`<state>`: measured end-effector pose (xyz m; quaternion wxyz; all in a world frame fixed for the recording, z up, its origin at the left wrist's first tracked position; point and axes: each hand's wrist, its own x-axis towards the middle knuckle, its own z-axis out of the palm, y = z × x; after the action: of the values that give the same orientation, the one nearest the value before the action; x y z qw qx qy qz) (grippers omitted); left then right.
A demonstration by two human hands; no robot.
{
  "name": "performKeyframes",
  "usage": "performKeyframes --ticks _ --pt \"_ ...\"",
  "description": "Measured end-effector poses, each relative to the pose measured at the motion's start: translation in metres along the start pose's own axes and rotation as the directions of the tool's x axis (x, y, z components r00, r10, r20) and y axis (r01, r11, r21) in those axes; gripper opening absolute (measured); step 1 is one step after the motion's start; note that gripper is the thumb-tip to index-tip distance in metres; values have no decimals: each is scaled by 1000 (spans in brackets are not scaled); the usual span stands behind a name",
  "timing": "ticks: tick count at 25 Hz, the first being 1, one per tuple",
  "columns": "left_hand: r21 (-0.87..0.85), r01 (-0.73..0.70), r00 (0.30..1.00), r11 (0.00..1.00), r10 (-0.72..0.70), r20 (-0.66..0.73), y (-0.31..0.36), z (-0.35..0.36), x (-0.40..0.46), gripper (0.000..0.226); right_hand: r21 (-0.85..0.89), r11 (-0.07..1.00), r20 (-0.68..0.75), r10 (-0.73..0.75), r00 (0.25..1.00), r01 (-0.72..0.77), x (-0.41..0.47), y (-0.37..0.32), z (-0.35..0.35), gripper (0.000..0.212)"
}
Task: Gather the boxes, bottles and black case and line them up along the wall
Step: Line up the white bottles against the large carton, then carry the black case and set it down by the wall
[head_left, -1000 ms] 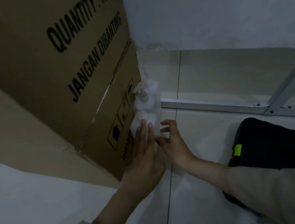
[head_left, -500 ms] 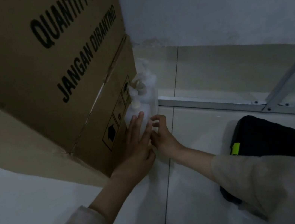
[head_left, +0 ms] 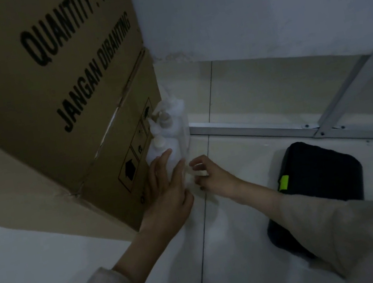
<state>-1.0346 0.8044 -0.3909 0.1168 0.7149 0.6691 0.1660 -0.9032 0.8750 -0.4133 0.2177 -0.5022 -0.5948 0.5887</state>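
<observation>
Pale floor tiles [head_left: 52, 264] met a white wall [head_left: 256, 4] with a tiled skirting, and a metal rail [head_left: 248, 129] ran along the foot of it.

From the head view, two stacked cardboard boxes [head_left: 47, 91] filled the left side, pushed into the corner against the wall. A cluster of white bottles [head_left: 169, 134] stood on the floor just beside the lower box, close to the wall. The left hand [head_left: 167, 192] lay with straight fingers flat against the nearest bottle, pressing rather than gripping. The right hand [head_left: 211, 174] hovered just to the right of the bottles, fingers loosely curled and apart, holding nothing that I could make out. The black case [head_left: 319, 180], with a bright green tab, lay flat on the tiles well apart from the wall, partly behind the right forearm.

Judging from this, the step in hand was settling the bottles into line beside the boxes. The next move would call for the case to be brought up against the wall beside the bottles, without knocking them over.

How many bottles stood there was hard to tell: they were pale, blurred and overlapping, some seemingly wrapped in plastic. The boxes were cut off at the top and left, and the near end of the case was hidden by the sleeve.
</observation>
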Motion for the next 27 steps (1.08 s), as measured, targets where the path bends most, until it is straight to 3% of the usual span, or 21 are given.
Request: performKeyframes --ticks 3,5,9,11,14,15,17,21,27 --pt "10 -72 997 997 72 -33 18 12 6 53 -157 988 -118 -17 993 -2 -25 27 -47 34" --pt "10 -167 986 986 167 25 34 28 10 50 -279 959 -264 -38 964 -38 -52 46 -84 36" --pt "-112 -345 909 932 361 208 77 66 12 47 -487 872 -477 -225 850 -42 -114 69 -126 40" --pt "-227 -358 870 906 412 270 102 81 11 49 -544 828 -580 -256 773 -134 -137 82 -133 42" --pt "-363 -270 814 892 413 409 131 99 9 62 -282 904 -789 -28 614 -320 -166 105 -135 60" --pt "-386 -235 787 892 408 464 137 104 9 67 -122 937 -796 104 596 -326 -173 110 -134 67" --pt "-425 -152 754 892 383 534 139 108 9 75 133 959 -717 267 644 -249 -175 113 -130 73" --pt "-541 14 748 841 350 564 133 108 10 79 153 963 -722 263 640 -223 -171 112 -128 76" --pt "-506 11 803 862 294 519 104 94 17 75 108 974 -675 218 705 -198 -149 102 -115 87"
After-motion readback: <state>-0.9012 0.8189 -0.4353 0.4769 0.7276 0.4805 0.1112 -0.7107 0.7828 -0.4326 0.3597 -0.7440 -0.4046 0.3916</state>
